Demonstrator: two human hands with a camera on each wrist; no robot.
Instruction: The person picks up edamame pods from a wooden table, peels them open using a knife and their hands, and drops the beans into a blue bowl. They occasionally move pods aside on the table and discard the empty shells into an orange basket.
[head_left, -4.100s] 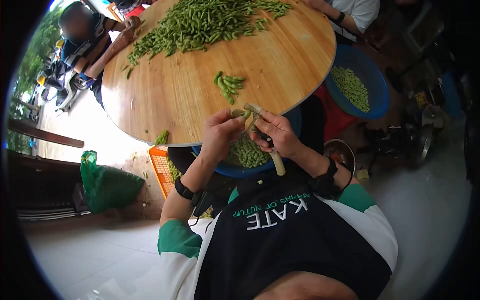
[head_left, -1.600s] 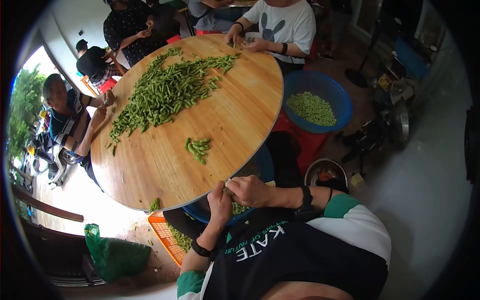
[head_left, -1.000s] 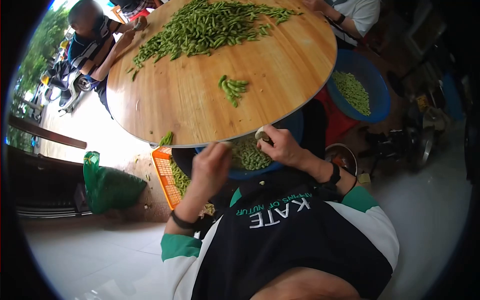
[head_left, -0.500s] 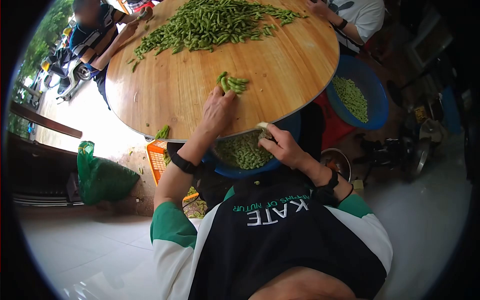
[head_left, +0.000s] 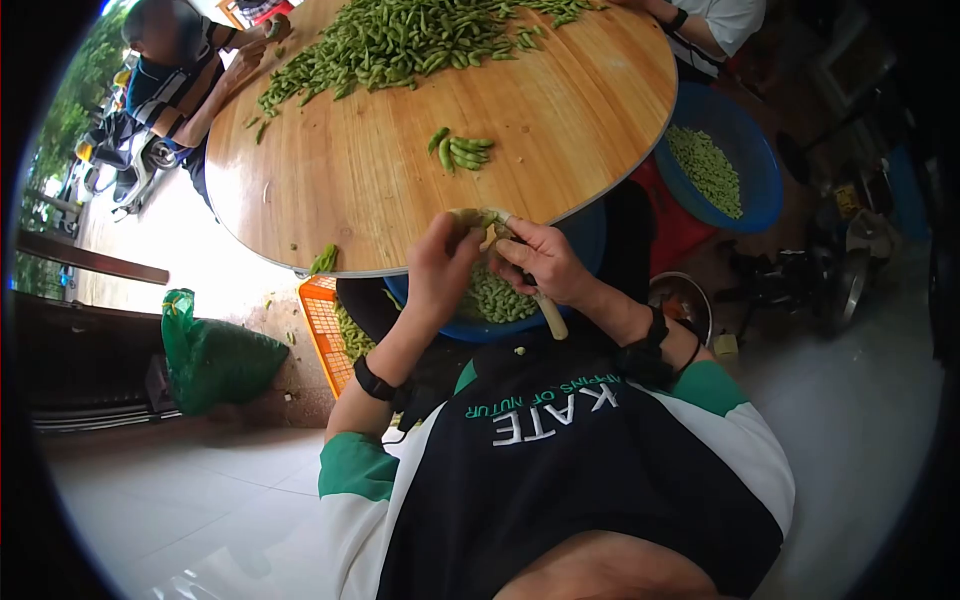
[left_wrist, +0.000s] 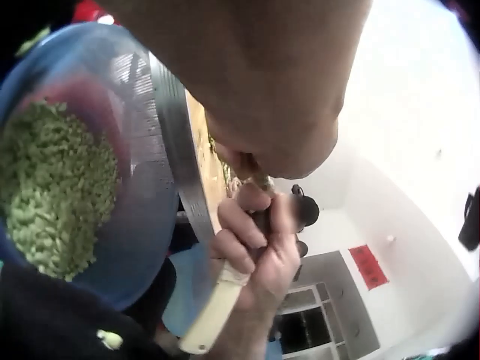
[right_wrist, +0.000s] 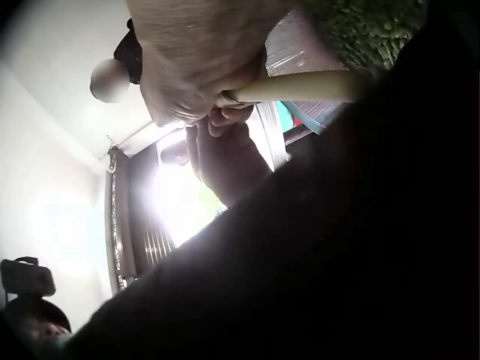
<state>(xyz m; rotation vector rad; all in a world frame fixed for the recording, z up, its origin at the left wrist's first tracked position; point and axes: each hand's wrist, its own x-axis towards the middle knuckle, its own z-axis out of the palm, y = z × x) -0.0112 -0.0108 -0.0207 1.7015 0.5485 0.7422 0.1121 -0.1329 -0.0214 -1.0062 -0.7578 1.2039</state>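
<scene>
In the head view my left hand (head_left: 440, 268) is raised at the table's near edge, fingers curled round a green pod (head_left: 489, 222) that is mostly hidden. Close beside it, my right hand (head_left: 550, 265) grips a tool by its pale handle (head_left: 552, 316); the working end is hidden. The fingertips of both hands meet around the pod. Beyond them a small group of green pods (head_left: 465, 152) lies on the round wooden table (head_left: 350, 190). The left wrist view shows the handle (left_wrist: 214, 309) pointing down from my right hand (left_wrist: 259, 251).
A blue basin with shelled beans (head_left: 495, 298) stands below my hands; another blue basin (head_left: 755, 170) is at the right. A large pod heap (head_left: 390, 45) covers the table's far part. An orange basket (head_left: 318, 325) and green bag (head_left: 230, 365) are at the left. Two people sit across.
My left hand has come back from the small pod group to my right hand, and that group has fewer pods. My right hand has turned, so the pale handle now shows below it.
</scene>
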